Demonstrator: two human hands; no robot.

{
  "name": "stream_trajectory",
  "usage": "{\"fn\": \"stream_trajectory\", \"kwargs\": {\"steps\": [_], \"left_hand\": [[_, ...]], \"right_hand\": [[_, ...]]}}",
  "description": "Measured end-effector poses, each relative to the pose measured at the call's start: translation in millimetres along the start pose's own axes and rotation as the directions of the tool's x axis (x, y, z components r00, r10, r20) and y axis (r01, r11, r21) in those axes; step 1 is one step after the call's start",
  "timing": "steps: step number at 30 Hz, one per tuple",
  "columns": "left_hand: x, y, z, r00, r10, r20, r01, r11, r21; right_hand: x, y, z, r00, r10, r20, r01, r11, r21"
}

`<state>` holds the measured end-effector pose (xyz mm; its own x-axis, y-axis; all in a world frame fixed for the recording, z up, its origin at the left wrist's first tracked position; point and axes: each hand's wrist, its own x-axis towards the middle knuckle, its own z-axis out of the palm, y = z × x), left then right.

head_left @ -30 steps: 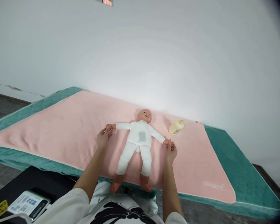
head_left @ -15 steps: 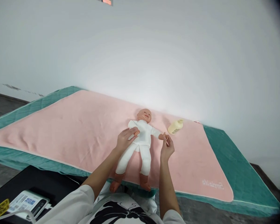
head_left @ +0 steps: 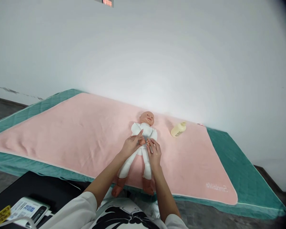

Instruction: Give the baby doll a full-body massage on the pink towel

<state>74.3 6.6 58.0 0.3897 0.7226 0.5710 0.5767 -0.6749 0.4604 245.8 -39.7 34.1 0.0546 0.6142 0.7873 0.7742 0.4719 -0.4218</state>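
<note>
A baby doll (head_left: 147,129) in a white cloth suit lies on its back on the pink blanket (head_left: 97,133), head toward the wall and feet at the near edge. My left hand (head_left: 131,144) is closed around one of the doll's hands over its belly. Across from it, my right hand (head_left: 154,152) grips the doll's other hand, fingers and thumb pinched on it. The doll's two hands are close together at the front of its body. My fingers partly hide both of them.
A pale yellow bottle (head_left: 178,129) lies tilted on the blanket, right of the doll. Under the blanket is a green padded mattress (head_left: 243,165) against a white wall (head_left: 143,57). At the lower left, a white device with a cable (head_left: 28,210) rests on a black surface (head_left: 54,187).
My right hand has moved left, bringing the doll's arm from stretched out at the side in to its belly. My left hand has shifted slightly right with the other doll hand.
</note>
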Motion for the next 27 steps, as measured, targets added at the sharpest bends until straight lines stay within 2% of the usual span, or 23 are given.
{"fn": "stream_trajectory", "kwargs": {"steps": [6, 8, 10, 13, 14, 16, 18, 19, 21, 23, 25, 27], "left_hand": [[-1, 4, 7.4, 0.998, -0.059, -0.010, 0.059, 0.997, -0.049], [-1, 4, 6.9, 0.993, -0.117, 0.012, 0.117, 0.988, -0.097], [-2, 4, 2.4, 0.974, -0.221, 0.039, 0.225, 0.959, -0.175], [-3, 0, -10.9, 0.924, -0.383, -0.010, 0.356, 0.867, -0.348], [-4, -2, -15.9, 0.905, -0.421, -0.057, 0.363, 0.836, -0.411], [-4, -8, -25.0, 0.854, -0.496, -0.161, 0.349, 0.773, -0.529], [-3, -16, -31.4, 0.773, -0.591, -0.229, 0.322, 0.677, -0.662], [-3, -21, -33.5, 0.717, -0.652, -0.248, 0.303, 0.611, -0.732], [-4, -31, -36.2, 0.570, -0.781, -0.257, 0.252, 0.463, -0.850], [-7, -42, -37.7, 0.394, -0.895, -0.210, 0.207, 0.309, -0.928], [-11, -54, -38.6, 0.255, -0.959, -0.123, 0.180, 0.172, -0.969], [-16, -66, -38.2, 0.177, -0.983, -0.042, 0.171, 0.073, -0.983]], "right_hand": [[-3, 4, 3, 0.998, -0.010, 0.056, 0.008, 0.999, 0.031], [-2, 4, 0, 0.998, 0.015, 0.060, -0.017, 0.999, 0.040], [2, 3, -5, 0.996, 0.068, 0.049, -0.071, 0.995, 0.068], [12, 6, -16, 0.970, 0.242, 0.019, -0.242, 0.957, 0.157], [15, 8, -21, 0.946, 0.325, -0.002, -0.317, 0.926, 0.204], [22, 17, -29, 0.858, 0.510, -0.060, -0.468, 0.825, 0.316], [26, 30, -37, 0.742, 0.660, -0.117, -0.562, 0.708, 0.428], [26, 38, -41, 0.689, 0.712, -0.135, -0.589, 0.659, 0.467], [24, 56, -46, 0.600, 0.785, -0.155, -0.633, 0.584, 0.508], [17, 75, -49, 0.518, 0.838, -0.173, -0.692, 0.529, 0.492], [9, 91, -50, 0.469, 0.867, -0.168, -0.748, 0.491, 0.447], [0, 102, -49, 0.456, 0.878, -0.150, -0.775, 0.474, 0.419]]}}
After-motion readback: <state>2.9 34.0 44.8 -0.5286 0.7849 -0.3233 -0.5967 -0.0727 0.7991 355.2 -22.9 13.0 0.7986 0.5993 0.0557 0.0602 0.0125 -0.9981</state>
